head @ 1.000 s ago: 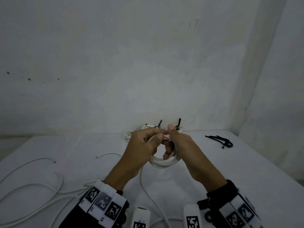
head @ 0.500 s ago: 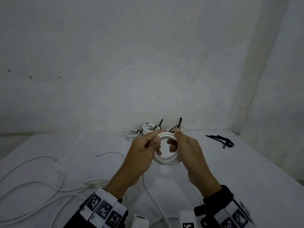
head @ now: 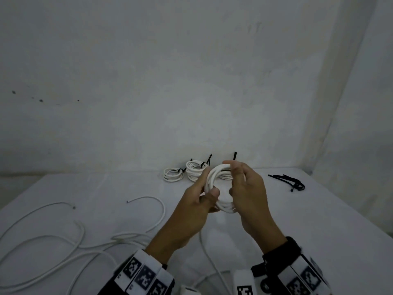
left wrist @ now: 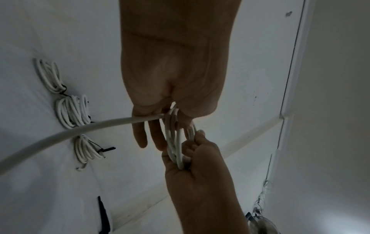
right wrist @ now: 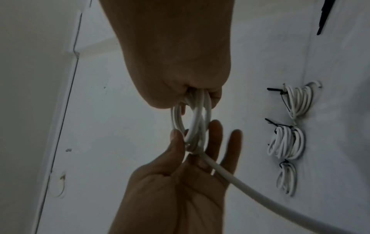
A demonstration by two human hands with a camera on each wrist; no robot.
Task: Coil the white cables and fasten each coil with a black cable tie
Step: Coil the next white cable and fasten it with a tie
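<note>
A white cable coil (head: 213, 177) is held upright above the table between both hands. My left hand (head: 209, 184) pinches its left side with thumb and forefinger, the other fingers straight (right wrist: 234, 139). My right hand (head: 230, 179) grips the right side, fingers curled round the loops (left wrist: 186, 156). The coil's loose tail (left wrist: 80, 128) leaves the left hand's pinch and runs down toward me (right wrist: 260, 190). Three tied coils (head: 173, 174) (head: 195, 170) (head: 225, 177) lie at the table's back, the last partly hidden by the held coil. Spare black cable ties (head: 289, 182) lie at the back right.
Several loose white cables (head: 63, 237) sprawl over the left half of the white table (head: 319, 220). One cable end (head: 146, 198) curls near the middle. Walls close off the back and the right side.
Both hands have moved from pinching the coil's top to holding its left and right sides. The coil now stands higher and more open between them.
</note>
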